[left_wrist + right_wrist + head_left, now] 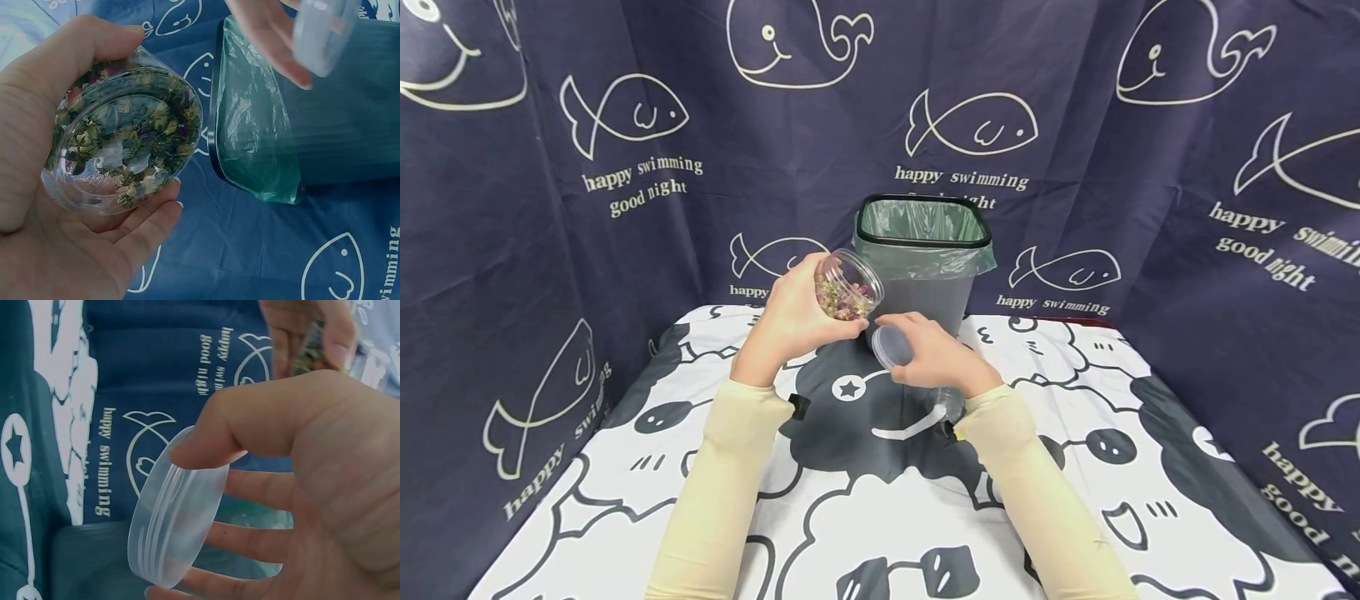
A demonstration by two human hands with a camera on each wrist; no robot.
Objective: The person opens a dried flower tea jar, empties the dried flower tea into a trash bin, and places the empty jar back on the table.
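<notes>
My left hand (793, 312) grips a clear plastic jar (842, 292) part-filled with dried flower buds (94, 137). The jar is uncapped and tilted, its mouth facing up and to the right in the head view. Between the thumb and fingers of my right hand (940, 354) is a translucent screw lid (891, 347), held apart from the jar; its ridged rim shows in the right wrist view. Both hands are in front of a grey bin (936, 300), below the level of its black rim (925, 242).
A green plastic liner (955, 260) folds over the bin's rim. Beside my right wrist a clear object (951, 402), partly hidden, is on the sheep-print cloth (880, 508). Dark blue fish-print curtains (820, 158) surround the table at the back and sides.
</notes>
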